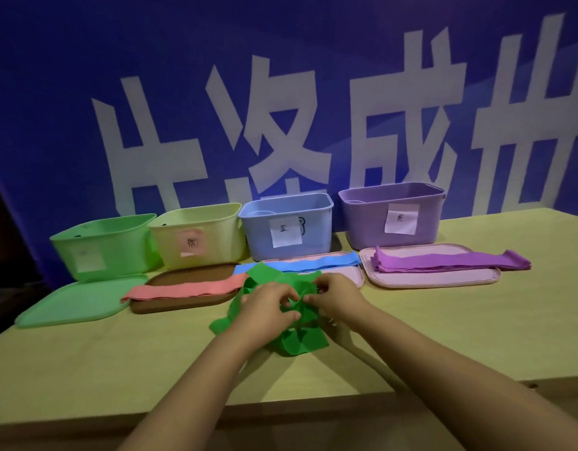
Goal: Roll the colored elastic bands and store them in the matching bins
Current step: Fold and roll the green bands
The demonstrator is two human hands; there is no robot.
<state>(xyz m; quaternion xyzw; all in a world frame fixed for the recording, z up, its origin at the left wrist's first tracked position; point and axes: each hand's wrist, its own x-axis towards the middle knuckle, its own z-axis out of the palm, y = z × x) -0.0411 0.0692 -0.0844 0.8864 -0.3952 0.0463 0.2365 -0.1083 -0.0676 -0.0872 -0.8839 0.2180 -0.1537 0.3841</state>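
Wooden table (444, 320): green band (297, 343) half-hidden behind both hands.

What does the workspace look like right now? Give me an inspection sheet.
Surface: wooden table.
Job's things: green band crumpled in both hands; pink band on brown lid; blue band on pink lid; purple band on another pink lid; green bin, yellow bin, blue bin, purple bin open in a row; green lid bare.
Clutter: nothing seen.
Grippers: left hand and right hand pinch the green band.
Cables: nothing seen.
Surroundings: blue banner behind.
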